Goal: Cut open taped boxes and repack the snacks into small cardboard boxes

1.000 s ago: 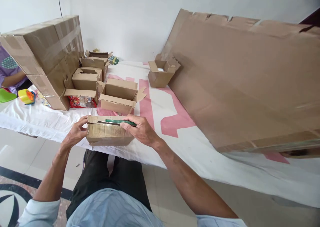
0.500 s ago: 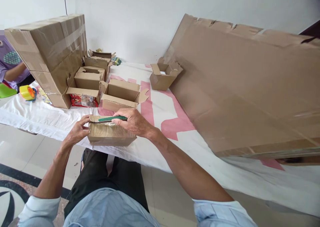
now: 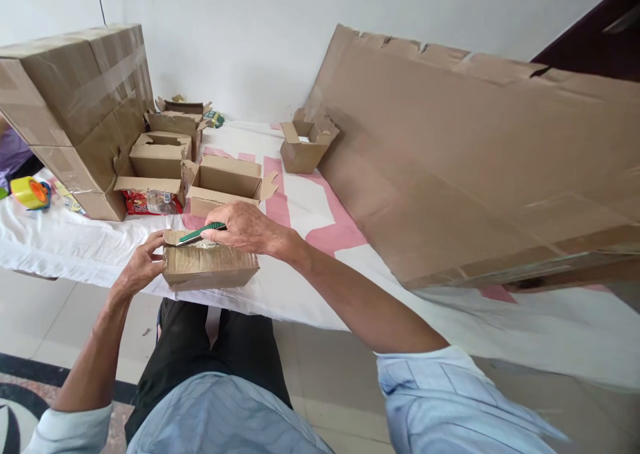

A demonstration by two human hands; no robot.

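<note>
A small cardboard box (image 3: 213, 269) sits at the table's near edge, its top partly torn or cut along the far side. My left hand (image 3: 145, 262) grips the left end of this box, fingers on its upper corner and thumb on the near side. In my right hand (image 3: 241, 227) is a green utility knife (image 3: 201, 233), held low over the box top. Its tip points left, at the box's left corner close to my left fingers. Whether the blade is inside the cardboard, I cannot tell. Just beyond stands an open cardboard box (image 3: 227, 181) with raised flaps.
Stacked taped boxes (image 3: 85, 101) rise at the left, beside several open boxes and a red packet (image 3: 150, 202). Yellow tape (image 3: 30, 193) lies far left, near a person in purple (image 3: 15, 151). A large cardboard sheet (image 3: 475, 167) leans at right; a small open box (image 3: 306, 149) stands against it.
The view has turned slightly right, so everything sits further left. My right hand has drawn the knife's handle up a little, tilting it more steeply. My left hand keeps its hold on the box.
</note>
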